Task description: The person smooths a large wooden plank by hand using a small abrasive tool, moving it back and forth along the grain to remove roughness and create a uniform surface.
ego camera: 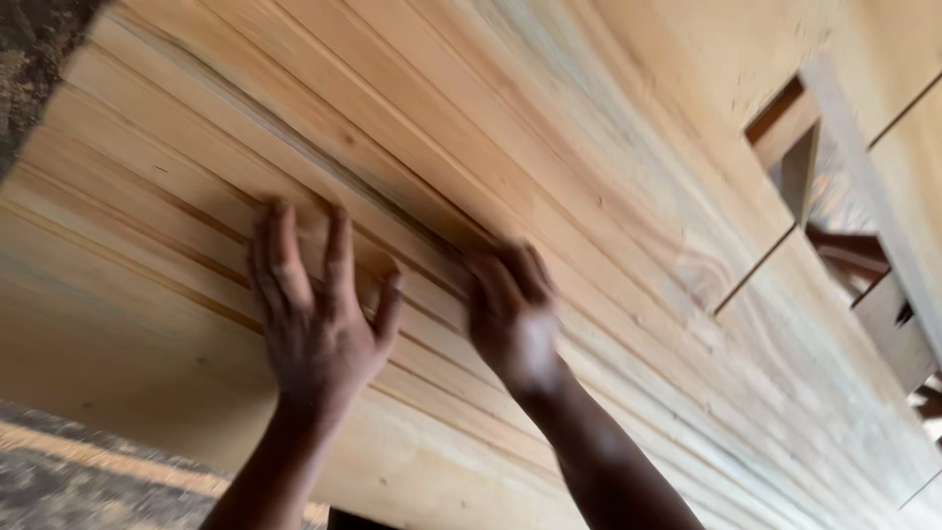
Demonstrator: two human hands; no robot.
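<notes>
A wide surface of pale wooden planks (549,128) fills most of the view, laid side by side with long seams running from upper left to lower right. My left hand (316,309) lies flat on the planks, fingers spread and pressing across a dark seam. Just to its right, my right hand (510,304) also rests on the wood, blurred by motion, its fingers curled over the same seam. Neither hand holds anything.
A rectangular gap (800,162) opens in the boards at the upper right, with darker timber pieces (863,255) showing through it. Rough grey ground (69,471) lies at the lower left and a dark patch (29,59) at the upper left corner.
</notes>
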